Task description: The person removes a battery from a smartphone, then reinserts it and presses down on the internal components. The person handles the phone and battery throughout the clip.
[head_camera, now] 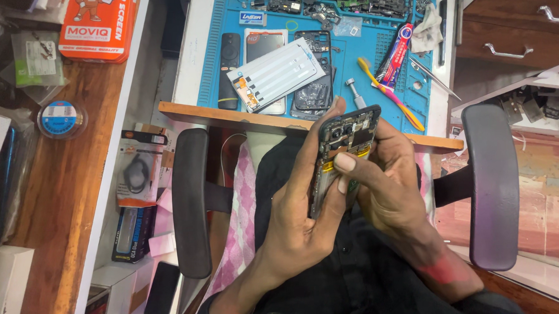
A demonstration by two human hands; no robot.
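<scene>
Both hands gripped the opened phone (344,150) above the lap, left hand (306,205) cradling its edge to steady it, right hand (379,184) thumb pressing the exposed board, clear of the cluttered surface (228,118).

Matt blue rubbery mat (375,61) on a smooth wooden-edged tabletop (241,118); glossy plastic toothbrush (389,92); shiny metal tweezers (434,77); crumpled white cloth (427,31).

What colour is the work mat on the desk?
The work mat is blue, seen in the head view, the only view.
</scene>
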